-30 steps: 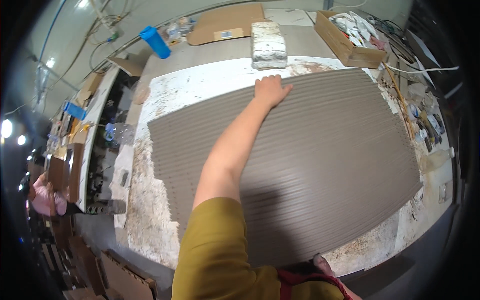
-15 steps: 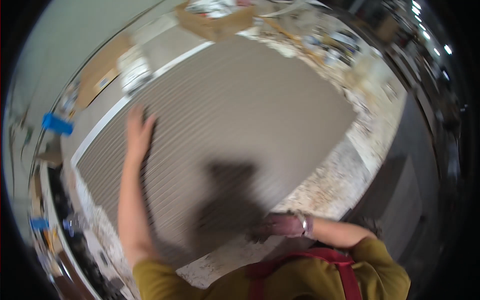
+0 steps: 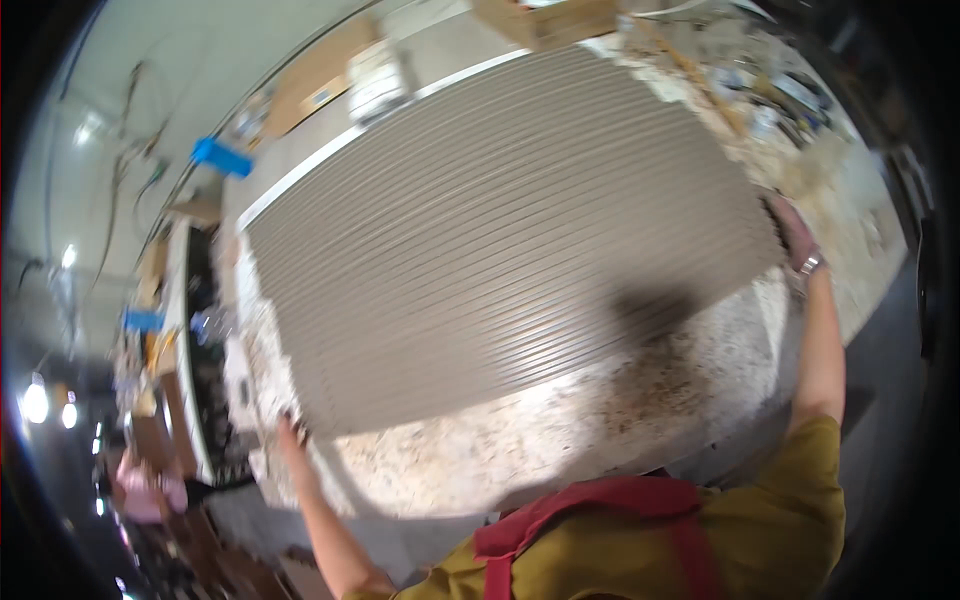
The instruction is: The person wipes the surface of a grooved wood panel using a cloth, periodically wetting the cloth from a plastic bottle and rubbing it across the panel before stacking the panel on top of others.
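A large grey-brown ribbed panel [image 3: 500,230] lies on a pale, stained worktable [image 3: 440,475], its ridges running lengthwise. My left hand [image 3: 291,434] is at the panel's near left corner, fingers closed on the edge and partly hidden. At the opposite end, my right hand [image 3: 795,232], in a dark reddish glove, grips the right edge; its fingertips are hard to see. A metal band [image 3: 810,264] circles the right wrist. Shadow falls across the panel's near right part.
Beyond the panel stand a cardboard box [image 3: 550,22], a white bundle [image 3: 377,82] and a blue object [image 3: 222,157]. Tools and scraps [image 3: 790,105] clutter the far right. A person in pink [image 3: 148,490] is in the left background.
My left hand has gone from lying on the ribs to the near left corner. My right hand has shifted from the near edge to the right end. The view has also turned.
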